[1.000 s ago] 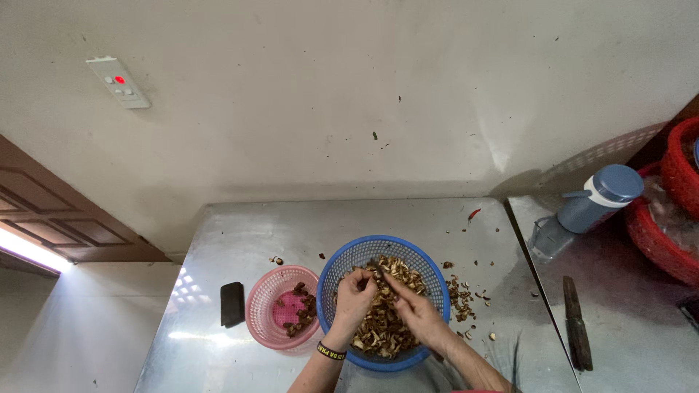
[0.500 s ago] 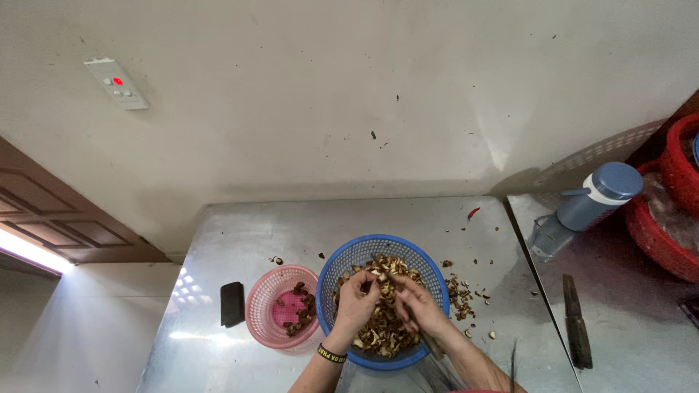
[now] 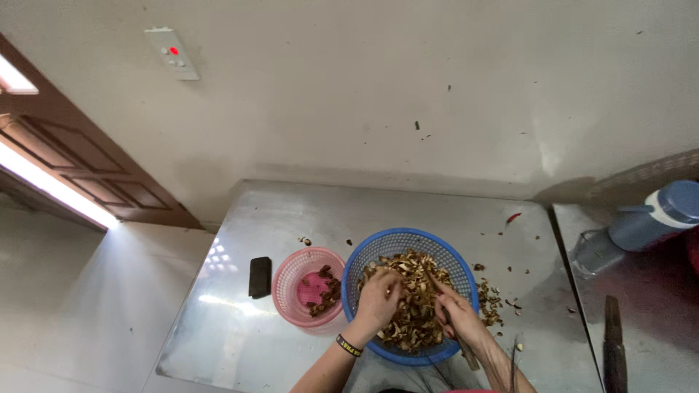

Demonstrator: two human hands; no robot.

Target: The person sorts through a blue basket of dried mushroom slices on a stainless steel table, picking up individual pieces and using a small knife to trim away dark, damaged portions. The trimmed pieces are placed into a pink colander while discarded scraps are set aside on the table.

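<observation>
Near the front edge of the metal tabletop (image 3: 240,320), both of your hands are down inside the blue basket (image 3: 408,244). Your left hand (image 3: 380,298) sits on top of the brown dried pieces (image 3: 415,313), with its fingers curled down into the heap, so it looks like it is feeling through them. Your right hand (image 3: 459,316) is close beside it, fingers bent around a thin brown stick-like thing. You cannot tell from here just what that thing is or how tight the grip is.

Right beside the blue basket, on its left, stands the small pink basket (image 3: 309,266). It holds only a few dark bits, and it is close enough to drop things in without a long reach. Some brown crumbs (image 3: 491,298) lie on the tabletop just to the right of the blue basket, likely spilled over its rim.

A flat black thing (image 3: 260,276) lies to the left of the pink basket, out of the way. Over on the next table at the right, a grey and blue bottle (image 3: 641,225) lies tilted, with a long dark knife (image 3: 614,342) near that table's front edge.
</observation>
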